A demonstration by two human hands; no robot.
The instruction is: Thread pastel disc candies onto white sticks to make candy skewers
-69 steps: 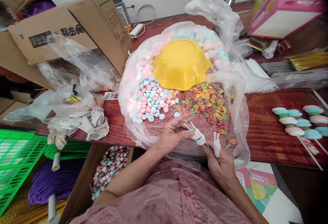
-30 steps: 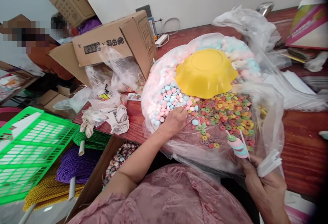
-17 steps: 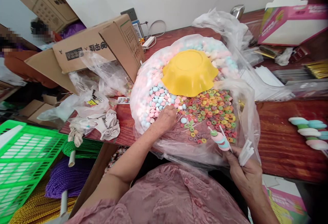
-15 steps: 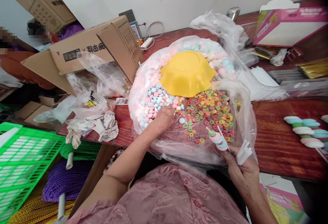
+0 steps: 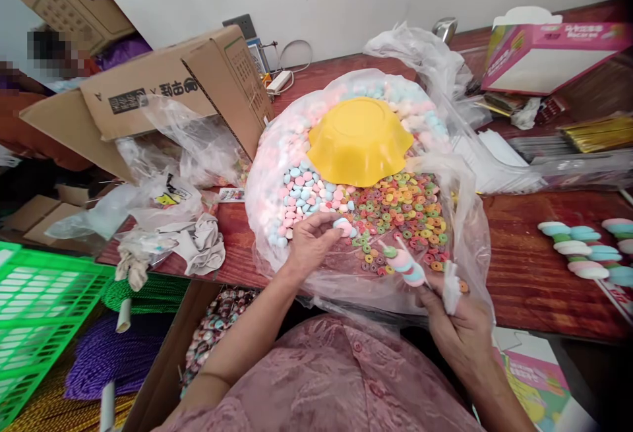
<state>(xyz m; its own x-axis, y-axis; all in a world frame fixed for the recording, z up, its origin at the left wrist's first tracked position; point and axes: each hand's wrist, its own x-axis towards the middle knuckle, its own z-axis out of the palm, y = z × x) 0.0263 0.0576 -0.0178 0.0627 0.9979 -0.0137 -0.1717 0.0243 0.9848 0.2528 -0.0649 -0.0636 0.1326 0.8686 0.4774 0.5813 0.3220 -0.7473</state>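
My left hand [image 5: 312, 242] is closed in a pinch on a pink-and-white marshmallow [image 5: 345, 226], held over the front of the plastic sheet. Gripped in my right hand [image 5: 457, 326] is a marshmallow skewer [image 5: 406, 267], tilted up to the left, with a green gummy ring near its tip and pink, white and blue marshmallows below. A bundle of white sticks [image 5: 451, 287] is also in that hand. Loose pink and blue marshmallows [image 5: 302, 191] lie beyond my left hand. Colourful gummy rings [image 5: 400, 204] are spread to their right.
An upturned yellow bowl [image 5: 363, 138] rests on the candy. Finished-looking marshmallow skewers [image 5: 586, 247] lie at the table's right. An open cardboard box [image 5: 158, 99] and plastic bags [image 5: 163, 201] stand left. A green basket [image 5: 44, 333] is below the table edge. Another person is at far left.
My left hand has drawn back from the marshmallow pile and lifted, with a marshmallow now in its fingers. My right hand has moved slightly left, bringing the skewer nearer.
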